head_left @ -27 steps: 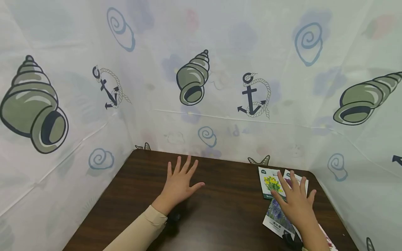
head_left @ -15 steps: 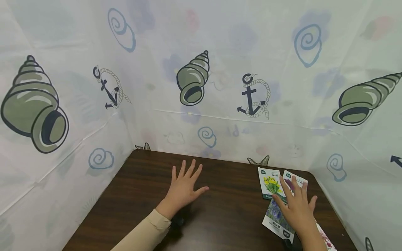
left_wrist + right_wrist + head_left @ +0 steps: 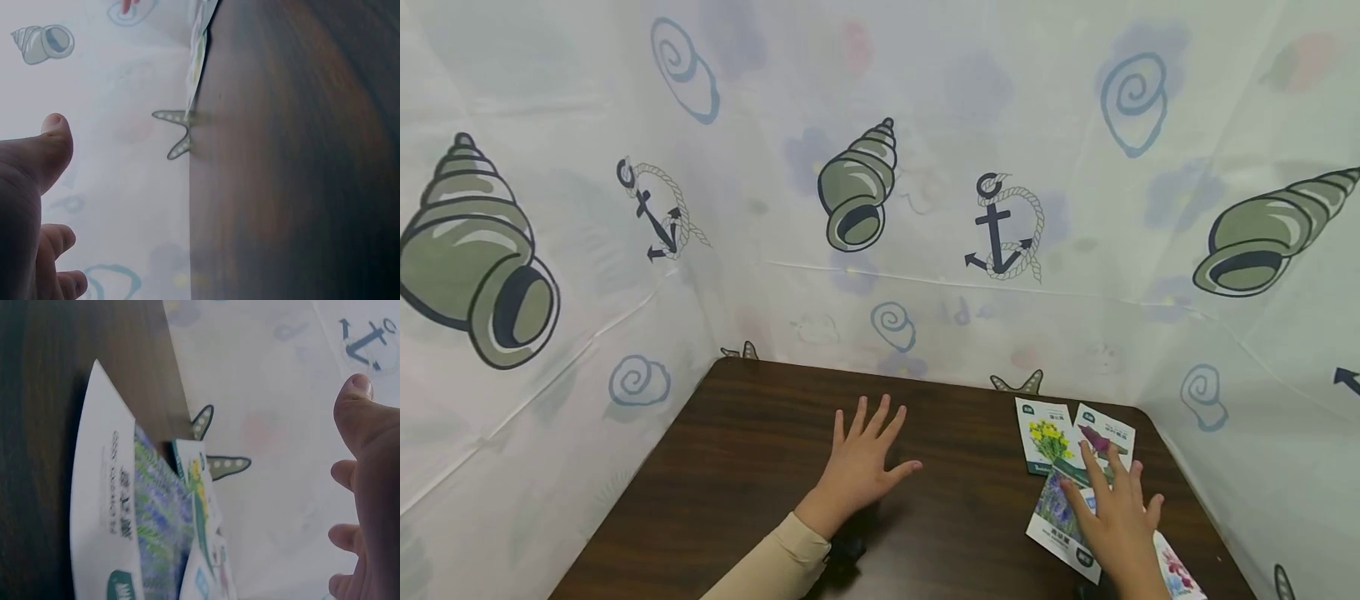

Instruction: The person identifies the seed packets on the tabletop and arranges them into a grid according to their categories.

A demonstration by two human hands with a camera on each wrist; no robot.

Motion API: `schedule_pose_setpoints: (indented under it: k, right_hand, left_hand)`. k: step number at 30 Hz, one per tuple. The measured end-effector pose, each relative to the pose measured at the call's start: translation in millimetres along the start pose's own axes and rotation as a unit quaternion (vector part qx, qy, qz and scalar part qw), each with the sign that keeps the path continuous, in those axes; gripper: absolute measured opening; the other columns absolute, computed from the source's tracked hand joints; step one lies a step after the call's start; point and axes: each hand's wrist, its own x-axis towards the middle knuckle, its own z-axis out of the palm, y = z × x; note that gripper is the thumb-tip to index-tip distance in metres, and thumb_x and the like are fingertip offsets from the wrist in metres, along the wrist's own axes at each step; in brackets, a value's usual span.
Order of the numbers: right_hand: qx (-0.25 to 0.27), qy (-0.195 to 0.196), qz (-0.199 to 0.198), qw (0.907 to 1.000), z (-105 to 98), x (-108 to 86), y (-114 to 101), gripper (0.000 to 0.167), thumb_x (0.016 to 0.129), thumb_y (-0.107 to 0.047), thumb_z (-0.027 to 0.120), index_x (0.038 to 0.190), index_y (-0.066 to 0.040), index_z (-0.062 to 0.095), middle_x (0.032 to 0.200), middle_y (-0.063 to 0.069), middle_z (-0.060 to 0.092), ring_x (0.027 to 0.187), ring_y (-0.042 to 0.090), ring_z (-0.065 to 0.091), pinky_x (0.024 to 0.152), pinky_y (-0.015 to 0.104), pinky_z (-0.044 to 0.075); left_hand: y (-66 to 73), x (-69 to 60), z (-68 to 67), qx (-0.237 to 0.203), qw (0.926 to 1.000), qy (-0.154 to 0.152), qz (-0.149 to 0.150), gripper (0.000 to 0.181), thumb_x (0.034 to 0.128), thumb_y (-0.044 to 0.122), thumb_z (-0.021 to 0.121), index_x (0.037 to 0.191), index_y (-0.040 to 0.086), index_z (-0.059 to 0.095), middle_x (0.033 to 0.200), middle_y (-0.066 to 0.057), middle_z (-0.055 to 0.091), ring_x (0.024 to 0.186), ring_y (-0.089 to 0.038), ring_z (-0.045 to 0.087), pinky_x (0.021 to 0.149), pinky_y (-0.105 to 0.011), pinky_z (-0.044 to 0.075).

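Note:
My left hand [image 3: 861,473], fingers spread, hovers above the middle of the dark wooden table and holds nothing; its thumb and some fingertips show in the left wrist view. Over the packets at the right, my right hand [image 3: 1116,521] is spread as well, with nothing in its grasp. Beneath and around it lie flat seed packets with flower pictures: a yellow-flowered one [image 3: 1047,435], a purple-flowered one [image 3: 1108,435], a lavender one [image 3: 1056,521] and a pink-flowered one [image 3: 1178,571]. They partly overlap, and the right hand covers part of the pile. The lavender packet [image 3: 103,506] looms large in the right wrist view.
The table [image 3: 760,450] runs back to a pale cloth wall [image 3: 925,317] printed with shells, anchors and starfish. Similar cloth hangs along the left and right sides. A small dark object [image 3: 847,550] shows under the left wrist.
My left hand has shifted to the right and nearer to me. The right hand has drawn slightly nearer to me, uncovering more of the purple-flowered packet. The packets have stayed put.

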Motion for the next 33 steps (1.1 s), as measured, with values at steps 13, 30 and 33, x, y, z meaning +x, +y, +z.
schedule_pose_setpoints:
  k: [13,30,33]
  right_hand:
    - [0.022,0.029,0.002,0.9994,19,-7.2,22,0.072,0.111,-0.053,0.058,0.173,-0.026,0.034,0.173,0.034,0.03,0.16,0.067,0.013,0.115,0.095,0.006]
    - [0.049,0.021,0.065,0.9964,25,-2.5,51,0.059,0.114,-0.045,0.053,0.164,-0.014,0.048,0.166,0.035,0.038,0.155,0.065,0.028,0.119,0.088,0.013]
    - [0.048,0.026,0.078,0.9954,26,-3.0,53,0.057,0.113,-0.04,0.055,0.161,-0.009,0.051,0.16,0.038,0.042,0.146,0.065,0.038,0.115,0.085,0.023]
  left_hand:
    - [24.4,-6.4,18.2,-0.034,0.9992,-0.018,0.008,0.093,0.1002,0.081,0.051,0.175,0.033,0.025,0.184,-0.007,0.018,0.17,-0.047,0.012,0.13,-0.082,0.009]
    - [69.0,-16.9,57.2,-0.031,0.9937,-0.082,0.07,0.091,0.1006,0.085,0.042,0.175,0.039,0.018,0.185,-0.001,0.017,0.17,-0.044,0.015,0.131,-0.079,0.014]
    - [82.6,-16.4,61.6,-0.044,0.9905,-0.097,0.087,0.088,0.1019,0.082,0.044,0.175,0.039,0.021,0.184,-0.001,0.019,0.17,-0.043,0.016,0.132,-0.078,0.016]
